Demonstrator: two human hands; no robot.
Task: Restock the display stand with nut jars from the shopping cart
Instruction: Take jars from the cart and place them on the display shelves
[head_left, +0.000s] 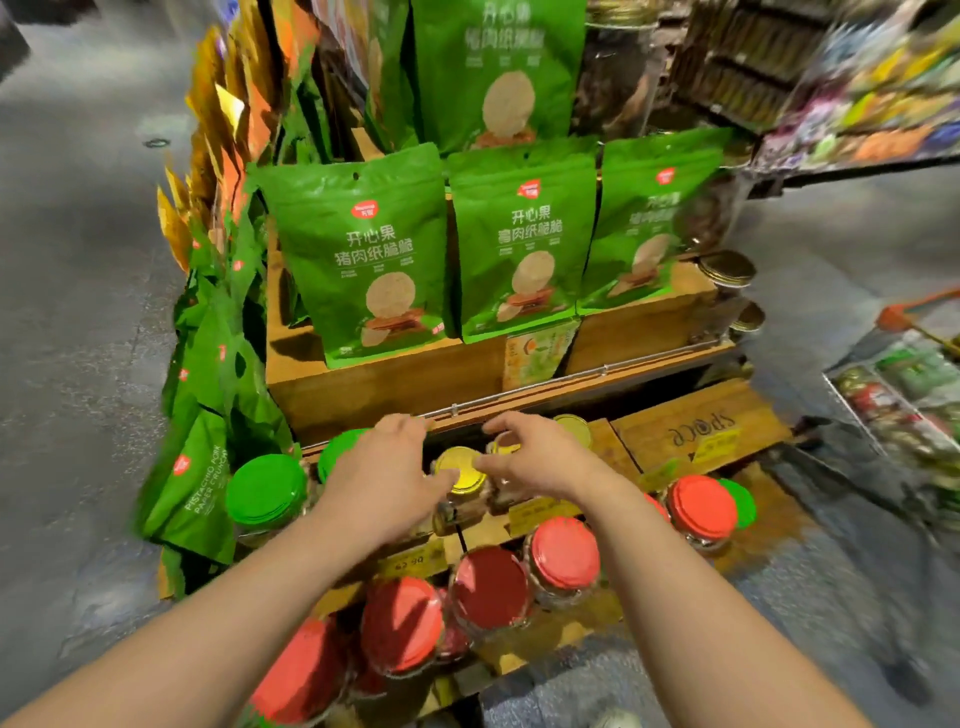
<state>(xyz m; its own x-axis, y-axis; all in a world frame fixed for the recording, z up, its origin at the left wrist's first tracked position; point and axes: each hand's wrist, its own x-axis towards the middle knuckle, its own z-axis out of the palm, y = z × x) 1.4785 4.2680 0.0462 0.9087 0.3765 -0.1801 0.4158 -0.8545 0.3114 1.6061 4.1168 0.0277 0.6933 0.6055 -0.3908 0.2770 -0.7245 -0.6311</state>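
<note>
Under the wooden display stand (395, 382) shelf, my left hand (387, 475) and right hand (535, 457) both curl around the yellow-lidded nut jar (460, 470), gripping it.

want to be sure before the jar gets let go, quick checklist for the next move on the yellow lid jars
1. Both hands at the jar: ok, left hand and right hand flank the yellow-lid jar.
2. Grip secure: cannot tell, fingers are blurred.
3. Jar upright: ok, lid faces up.
4. Jar fully seated on the wooden tier: cannot tell, its base is hidden.
5. Free room on the right: ok, bare wood there.
6. Clearance under the metal rail: cannot tell, knuckles are close beneath it.
</note>
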